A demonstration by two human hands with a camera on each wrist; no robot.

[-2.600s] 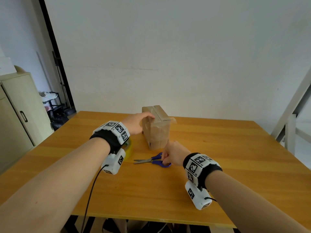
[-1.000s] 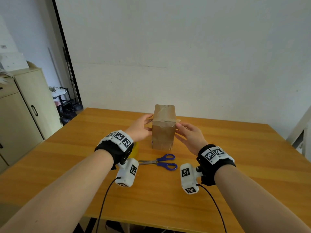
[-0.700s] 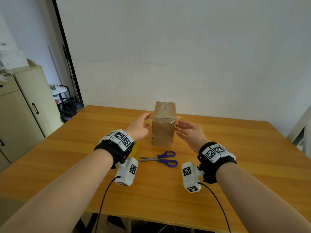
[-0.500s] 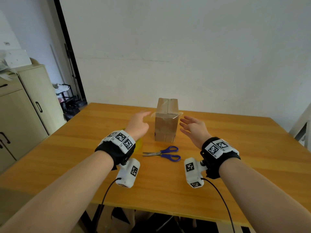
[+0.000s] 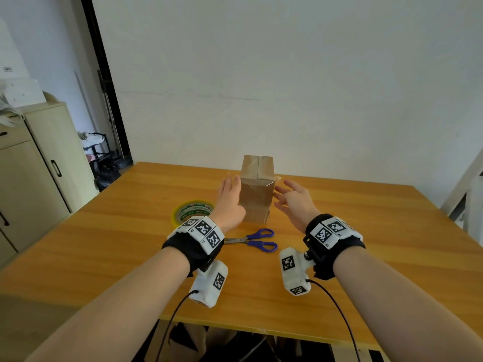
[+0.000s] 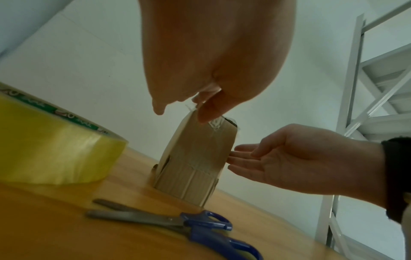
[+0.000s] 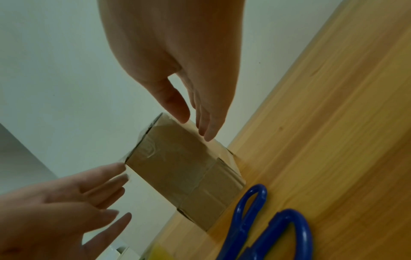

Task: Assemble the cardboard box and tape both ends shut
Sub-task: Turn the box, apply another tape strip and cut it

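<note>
Standing upright, cardboard box (image 5: 256, 194), long axis vertical

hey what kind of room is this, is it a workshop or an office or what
Probably a plain workroom or storage-type office rather than a home. A bare wooden table stands against a blank white wall, with a beige cabinet to the left and white metal shelving to the right.

Bare forearms. Each wrist carries 1 black strap (image 5: 193, 250) topped with white blocks bearing black square-pattern markers; beneath hangs 1 white camera unit (image 5: 209, 284) trailing a black cable (image 5: 172, 320).
</note>
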